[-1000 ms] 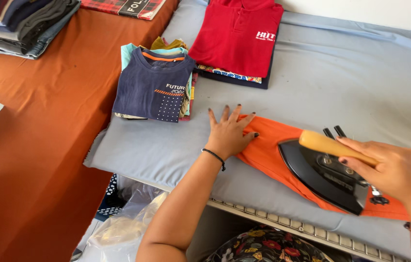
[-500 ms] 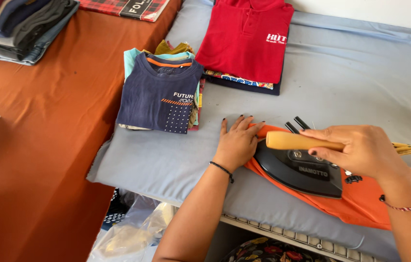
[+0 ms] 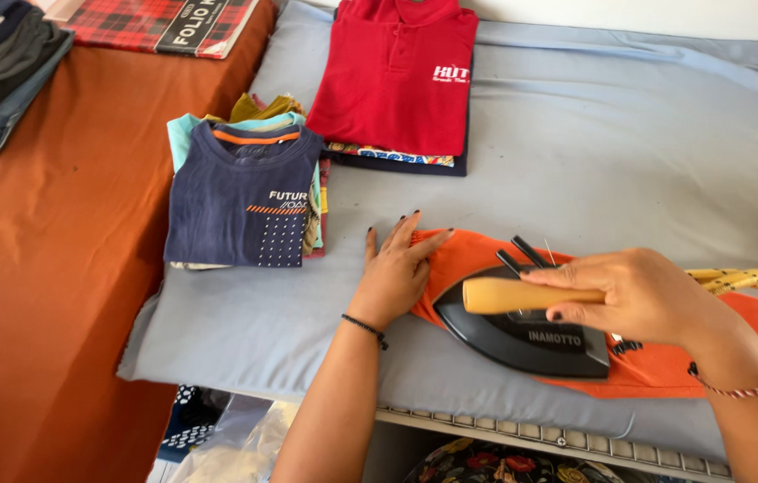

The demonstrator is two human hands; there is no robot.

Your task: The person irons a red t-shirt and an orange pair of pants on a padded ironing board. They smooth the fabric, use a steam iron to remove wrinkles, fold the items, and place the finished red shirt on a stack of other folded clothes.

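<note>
Now, my right grip (image 3: 638,300) closed round black iron's (image 3: 522,335) wooden handle, nose pointing left, long axis sideways, left grip (image 3: 394,273) spread flat on orange garment (image 3: 665,367), tartan packet (image 3: 160,22) far left.

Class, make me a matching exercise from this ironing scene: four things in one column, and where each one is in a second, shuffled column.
Things:
1. left hand
2. right hand
3. red polo shirt
4. navy T-shirt

Places:
A. topping the near folded stack
B. gripping the iron's wooden handle
C. topping the far folded stack
D. pressed flat on the orange garment's edge

Pairs: 1-D, 2-B, 3-C, 4-A
</note>
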